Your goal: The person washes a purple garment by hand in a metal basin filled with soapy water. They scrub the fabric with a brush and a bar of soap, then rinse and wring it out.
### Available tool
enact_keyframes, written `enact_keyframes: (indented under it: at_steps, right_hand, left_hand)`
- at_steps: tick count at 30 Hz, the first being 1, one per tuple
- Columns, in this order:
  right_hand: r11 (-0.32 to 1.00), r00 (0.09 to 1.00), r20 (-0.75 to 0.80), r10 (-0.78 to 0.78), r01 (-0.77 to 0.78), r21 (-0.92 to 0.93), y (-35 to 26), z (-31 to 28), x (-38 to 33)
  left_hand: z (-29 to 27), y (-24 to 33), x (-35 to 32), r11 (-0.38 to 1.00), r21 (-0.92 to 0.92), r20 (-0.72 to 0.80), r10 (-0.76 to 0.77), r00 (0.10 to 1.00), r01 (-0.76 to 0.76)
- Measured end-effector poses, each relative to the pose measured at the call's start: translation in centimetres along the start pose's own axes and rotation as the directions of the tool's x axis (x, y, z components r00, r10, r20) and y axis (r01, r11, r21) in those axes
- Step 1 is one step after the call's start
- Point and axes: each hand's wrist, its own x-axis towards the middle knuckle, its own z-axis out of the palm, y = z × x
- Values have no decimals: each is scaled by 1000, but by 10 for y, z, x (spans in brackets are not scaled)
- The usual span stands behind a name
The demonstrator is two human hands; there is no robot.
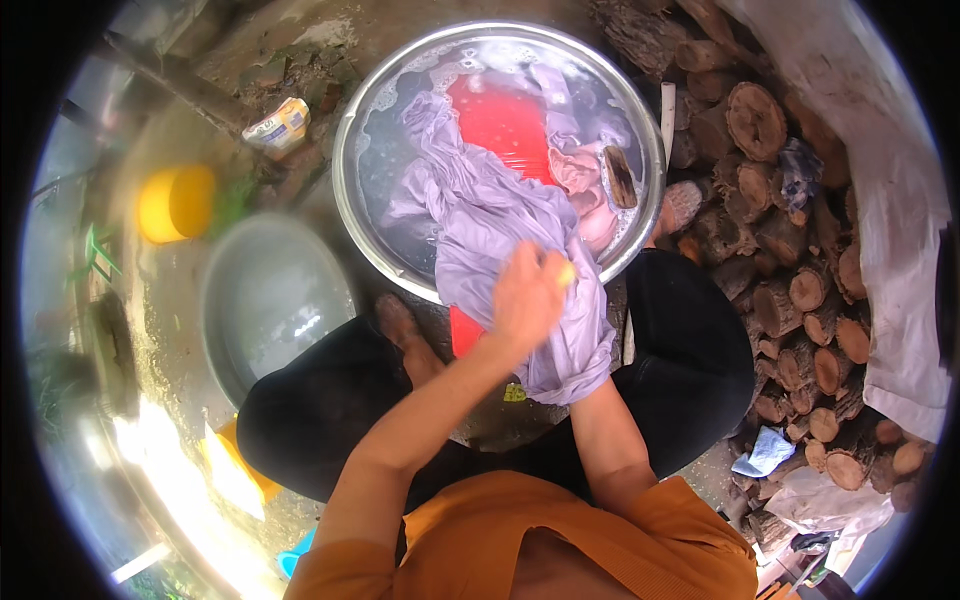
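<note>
A wet lavender garment (490, 215) lies over a red ribbed washboard (500, 125) that leans in a round metal basin (348, 205) of sudsy water. My left hand (530, 295), slightly blurred, is closed on a small yellow bar of soap (567, 274), pressed against the cloth. My right forearm (610, 440) reaches under the garment's near end; the cloth covers that hand, so its fingers are hidden. Pink cloth (597, 222) rests in the basin on the right, beside a brown wooden block (620, 177), perhaps a brush.
A grey tub (225, 330) stands to the left, with a yellow container (176, 204) beyond it. Stacked firewood (790, 270) fills the right side, partly under a pale sheet (905, 330). My bent knees flank the basin's near side. A crumpled packet (278, 127) lies at the far left.
</note>
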Motion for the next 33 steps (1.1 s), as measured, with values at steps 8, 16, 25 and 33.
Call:
enact_keyframes:
  at_steps: [8,16,25,33]
  right_hand:
    - [1000,1000,-6,24,-24,-9,7,0,-14]
    - [999,998,-43,39,-40,-25,11,-13,-35]
    - [999,999,-25,26,-26,-31,-2,-20,-22]
    - [998,997,41,61,-61,-10,-13,-15,10]
  left_hand:
    - [36,-28,1,935,-247,-155,222,963,-255]
    - [21,-53,62,970,-63,-57,-239,969,236]
    - [-24,-87,68,318,-865,24,-747,664,389]
    - [-28,21,-35,508,-673,510,-207,835,537]
